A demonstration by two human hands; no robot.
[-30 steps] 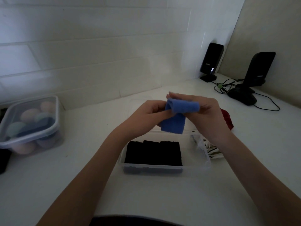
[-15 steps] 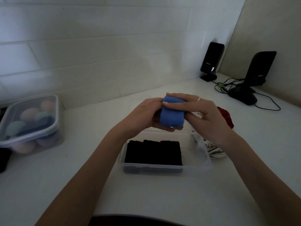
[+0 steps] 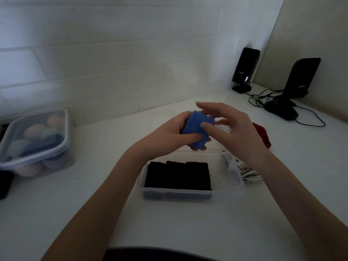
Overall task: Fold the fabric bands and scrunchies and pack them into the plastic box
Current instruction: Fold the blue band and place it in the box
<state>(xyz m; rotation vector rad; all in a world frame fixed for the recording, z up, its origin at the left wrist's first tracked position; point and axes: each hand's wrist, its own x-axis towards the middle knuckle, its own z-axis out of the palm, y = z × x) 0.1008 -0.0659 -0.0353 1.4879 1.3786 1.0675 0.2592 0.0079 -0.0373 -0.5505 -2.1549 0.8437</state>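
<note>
Above the box [image 3: 190, 191] we hold a blue band [image 3: 195, 131], folded into a small block, clear of the counter [image 3: 94, 204]. Our left hand [image 3: 169, 132] grips it, the thumb curled over its near face and the fingers wrapped beneath, their tips showing under its lower edge. Our right hand [image 3: 231, 129] is beside it with the fingers loosely spread and mostly straight; its thumb tip rests on the right side of the band, and the other fingers reach past it without closing.

Inside the box, three black folded bands [image 3: 178, 175] lie side by side, filling its left and middle part, while its right end shows bare plastic. Just right of the box, a striped white fabric piece [image 3: 243, 170] lies crumpled on the counter, partly under our right wrist. Behind that, still right of the box, a red fabric piece [image 3: 262, 135] shows past the right hand.

Well to the left of the box stands a lidded tub [image 3: 35, 142] holding rounded pastel items. Far behind the box to the right, two black speakers [image 3: 244, 69] stand in the corner with tangled cables [image 3: 263, 98] between them.
</note>
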